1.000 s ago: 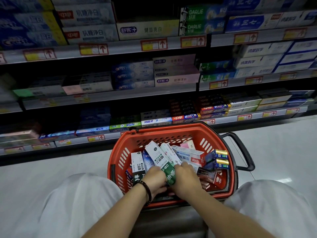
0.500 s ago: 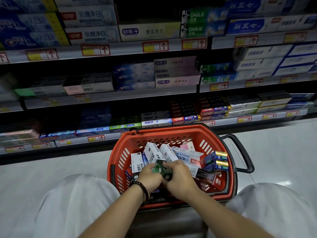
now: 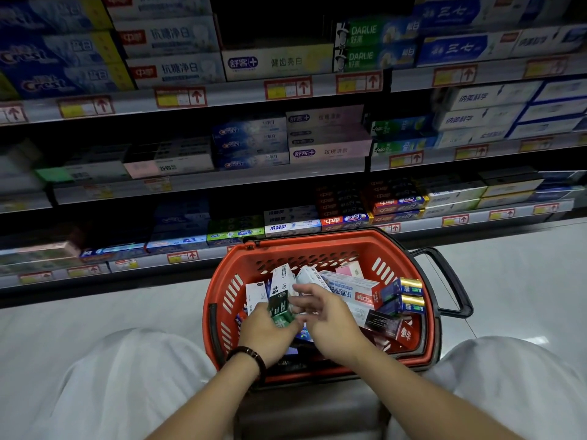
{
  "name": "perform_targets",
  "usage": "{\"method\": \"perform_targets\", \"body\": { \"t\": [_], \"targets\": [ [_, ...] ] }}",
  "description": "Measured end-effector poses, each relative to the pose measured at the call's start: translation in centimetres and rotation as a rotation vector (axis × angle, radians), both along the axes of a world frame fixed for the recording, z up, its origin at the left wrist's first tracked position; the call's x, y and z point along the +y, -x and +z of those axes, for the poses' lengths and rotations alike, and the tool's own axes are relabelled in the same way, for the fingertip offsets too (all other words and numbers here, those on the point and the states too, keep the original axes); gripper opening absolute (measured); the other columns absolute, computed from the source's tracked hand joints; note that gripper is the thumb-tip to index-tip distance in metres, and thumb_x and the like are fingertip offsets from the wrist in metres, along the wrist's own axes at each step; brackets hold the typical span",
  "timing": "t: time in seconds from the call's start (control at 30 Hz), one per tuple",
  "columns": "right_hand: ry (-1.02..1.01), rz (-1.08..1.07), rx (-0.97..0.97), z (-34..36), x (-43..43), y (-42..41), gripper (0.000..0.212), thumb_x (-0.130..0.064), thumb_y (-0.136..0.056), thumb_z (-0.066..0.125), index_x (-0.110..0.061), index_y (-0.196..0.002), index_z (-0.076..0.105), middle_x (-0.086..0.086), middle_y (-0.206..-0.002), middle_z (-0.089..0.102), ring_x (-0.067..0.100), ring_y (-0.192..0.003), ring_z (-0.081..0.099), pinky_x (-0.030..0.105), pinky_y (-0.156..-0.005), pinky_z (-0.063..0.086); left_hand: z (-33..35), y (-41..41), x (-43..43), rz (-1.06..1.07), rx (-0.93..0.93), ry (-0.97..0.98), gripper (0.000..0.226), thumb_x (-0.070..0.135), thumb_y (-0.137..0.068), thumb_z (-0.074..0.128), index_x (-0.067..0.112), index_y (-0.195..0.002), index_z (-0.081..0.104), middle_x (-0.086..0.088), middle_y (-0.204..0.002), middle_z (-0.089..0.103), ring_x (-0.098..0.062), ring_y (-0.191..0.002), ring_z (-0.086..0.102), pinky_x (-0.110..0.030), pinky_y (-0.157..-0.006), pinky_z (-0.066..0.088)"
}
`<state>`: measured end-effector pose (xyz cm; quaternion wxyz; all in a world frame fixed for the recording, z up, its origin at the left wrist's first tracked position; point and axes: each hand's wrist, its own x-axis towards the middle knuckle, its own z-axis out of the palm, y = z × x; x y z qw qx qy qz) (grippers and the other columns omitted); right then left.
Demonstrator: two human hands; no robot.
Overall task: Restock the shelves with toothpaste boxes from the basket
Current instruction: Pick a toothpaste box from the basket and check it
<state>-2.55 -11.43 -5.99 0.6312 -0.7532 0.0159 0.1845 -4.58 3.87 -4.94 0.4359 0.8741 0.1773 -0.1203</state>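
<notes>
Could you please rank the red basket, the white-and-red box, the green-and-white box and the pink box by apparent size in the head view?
1. red basket
2. white-and-red box
3. green-and-white box, its end covered by the left hand, so nearly level with second
4. pink box, mostly buried

price tags: print unreadable | far-left shelf boxes: blurred | basket bottom: hidden under toothpaste boxes
</notes>
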Motion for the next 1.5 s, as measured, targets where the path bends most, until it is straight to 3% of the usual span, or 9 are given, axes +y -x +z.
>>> {"method": "perform_targets", "body": {
  "t": [0.1,0.53,0.7,0.87,1.03,1.1,1.2,1.33,1.5],
  "targets": [
    [0.030,-0.038,-0.006,0.0,0.1,0.1,0.068,0.025,-0.089,0.045,-0.021,-0.138,0.056,0.008,-0.113,0.074,0.021,-0.108,0.072,0.033,-0.097,0.060,0.2,-0.2,0.4,0.006,0.039,0.036,0.007,0.031,-0.083,0.078,0.026,-0.085,0.075,0.008,-0.074,0.075,-0.007,-0.071,0.069,-0.020,-0.056,0.043],
    [0.286,-0.119,0.023,1.0,-0.6,0.2,0.038,-0.005,-0.094,0.059,-0.030,-0.122,0.060,-0.006,-0.100,0.069,0.014,-0.090,0.069,0.038,-0.087,0.059,0.0,-0.8,3.7,0.372,0.094,0.270,0.007,0.017,-0.084,0.078,0.011,-0.085,0.076,-0.008,-0.074,0.078,-0.029,-0.076,0.075,-0.055,-0.086,0.062],
    [0.309,-0.120,0.052,1.3,-0.7,0.2,0.036,-0.008,-0.091,0.062,-0.028,-0.121,0.062,-0.006,-0.098,0.070,0.017,-0.089,0.071,0.042,-0.087,0.060,0.6,-0.3,4.7,0.412,0.000,0.230,0.018,0.029,-0.081,0.078,0.017,-0.093,0.075,0.001,-0.076,0.078,-0.024,-0.080,0.076,-0.048,-0.086,0.062],
    [0.313,-0.103,0.064,1.4,-0.7,0.1,0.031,-0.010,-0.094,0.064,-0.029,-0.119,0.061,-0.006,-0.095,0.070,0.016,-0.086,0.071,0.038,-0.080,0.059,2.1,0.8,4.6,0.244,-0.192,-0.019,0.051,0.027,-0.089,0.080,0.020,-0.135,0.061,0.014,-0.097,0.069,0.005,-0.077,0.057,-0.023,-0.075,0.048],
    [0.319,-0.092,0.064,1.5,-0.7,0.2,0.030,-0.012,-0.095,0.062,-0.026,-0.121,0.061,-0.005,-0.091,0.073,0.014,-0.085,0.072,0.031,-0.075,0.056,1.9,1.6,5.0,0.081,-0.255,0.033,0.058,-0.003,-0.083,0.079,0.044,-0.116,0.069,0.019,-0.115,0.065,0.023,-0.087,0.057,0.001,-0.065,0.045],
    [0.327,-0.080,0.073,1.4,-0.7,0.2,0.029,-0.013,-0.095,0.060,-0.026,-0.121,0.061,-0.003,-0.088,0.073,0.017,-0.087,0.072,0.036,-0.080,0.057,1.8,1.8,5.3,0.054,-0.241,0.095,0.063,-0.008,-0.084,0.075,0.047,-0.116,0.069,0.025,-0.119,0.063,0.022,-0.085,0.060,-0.003,-0.068,0.049],
    [0.331,-0.067,0.076,1.3,-0.6,0.1,0.028,-0.013,-0.098,0.059,-0.023,-0.124,0.062,-0.002,-0.086,0.072,0.015,-0.082,0.070,0.032,-0.074,0.056,1.5,1.7,5.6,0.078,-0.199,0.205,0.067,-0.016,-0.085,0.069,0.045,-0.112,0.071,0.008,-0.123,0.069,-0.009,-0.085,0.077,-0.035,-0.076,0.065],
    [0.335,-0.066,0.088,1.3,-0.5,0.0,0.028,-0.012,-0.097,0.059,-0.023,-0.123,0.063,-0.003,-0.084,0.071,0.012,-0.073,0.066,0.026,-0.064,0.051,1.5,1.4,5.7,0.086,-0.215,0.226,0.044,0.006,-0.079,0.087,0.038,-0.106,0.070,0.015,-0.113,0.070,-0.002,-0.093,0.069,-0.015,-0.073,0.056],
    [0.350,-0.052,0.109,1.2,-0.4,0.0,0.030,-0.016,-0.094,0.062,-0.027,-0.121,0.064,-0.003,-0.088,0.075,0.017,-0.080,0.071,0.035,-0.072,0.056,0.9,1.4,6.0,0.131,-0.260,0.181,0.011,0.036,-0.088,0.081,0.036,-0.097,0.074,0.020,-0.110,0.073,-0.005,-0.114,0.064,-0.027,-0.092,0.051]
  ]
}}
